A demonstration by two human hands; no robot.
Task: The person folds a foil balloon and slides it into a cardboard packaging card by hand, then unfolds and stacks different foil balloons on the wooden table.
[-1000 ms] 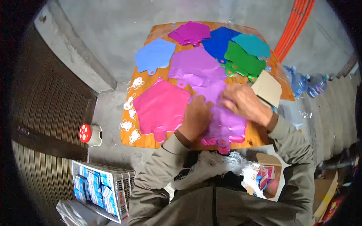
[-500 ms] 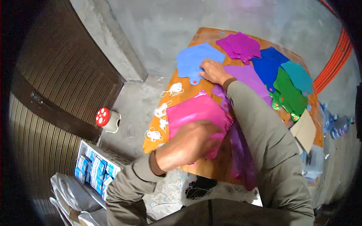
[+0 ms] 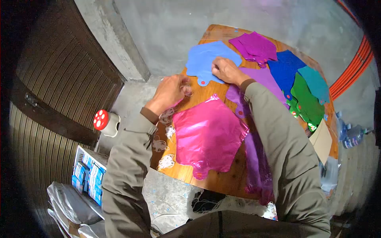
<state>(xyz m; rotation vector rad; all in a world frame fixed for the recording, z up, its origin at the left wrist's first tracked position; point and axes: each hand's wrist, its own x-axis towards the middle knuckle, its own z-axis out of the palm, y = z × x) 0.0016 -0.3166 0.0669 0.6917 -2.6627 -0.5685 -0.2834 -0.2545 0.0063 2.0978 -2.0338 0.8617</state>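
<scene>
My left hand (image 3: pixel 173 90) is closed at the table's left edge, its fingers around a bundle of white string (image 3: pixel 187 90). Over the light blue foil piece (image 3: pixel 210 53) is my right hand (image 3: pixel 227 70), its fingers curled in; whatever they pinch is hidden. A large pink foil piece (image 3: pixel 208 133) lies in front of me, with more white string bundles (image 3: pixel 166 162) to its left. Purple foil (image 3: pixel 258 166) lies partly under my right sleeve and hangs at the table's near edge.
Magenta (image 3: pixel 256 47), dark blue (image 3: pixel 285 69), teal (image 3: pixel 315 81) and green (image 3: pixel 307 101) foil pieces lie on the wooden table (image 3: pixel 214 31). A cardboard piece (image 3: pixel 321 141) is at the right. On the floor are a red-topped stool (image 3: pixel 106 122) and a crate of boxes (image 3: pixel 90 178).
The view has turned left. My left hand has moved from over the pink foil to the string bundles and taken hold of one. My right hand went from the purple foil to the light blue one.
</scene>
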